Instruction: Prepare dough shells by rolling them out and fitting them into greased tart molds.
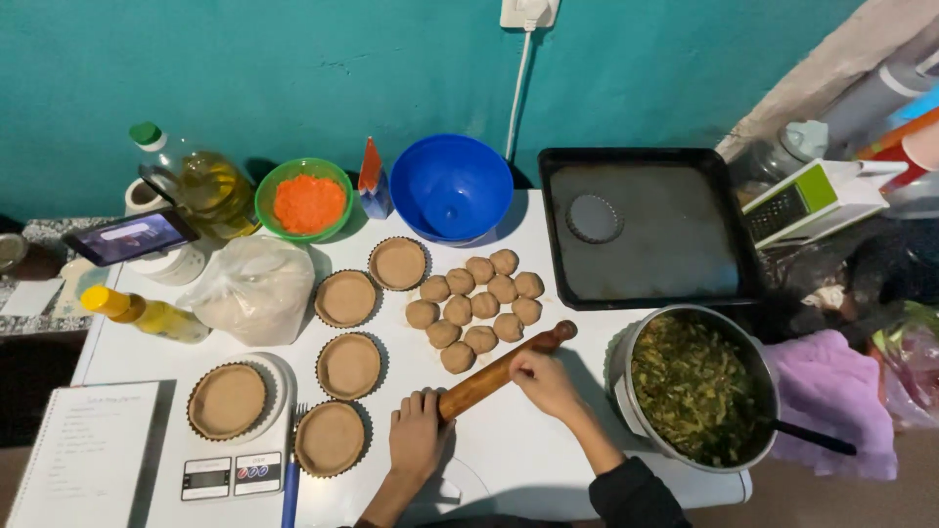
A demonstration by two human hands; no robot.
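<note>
- Our left hand and right hand each close around the rolling pin, which lies on the white table.
- Done: five lined tart tins.
- Left: twelve dough balls, still unrolled.

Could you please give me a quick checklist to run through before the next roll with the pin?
1. Both hands on the rolling pin: ok; left hand covers its near end, right hand sits on its middle.
2. Dough under the pin: cannot tell; the hands hide that spot.
3. Dough balls apart from the pin: ok, though the nearest ball lies close beside it.
4. Lined tart tins out of the way: ok, to the left of the hands.
5. Pot of cooked greens close on the right: not ok; it stands near the right forearm.
</note>
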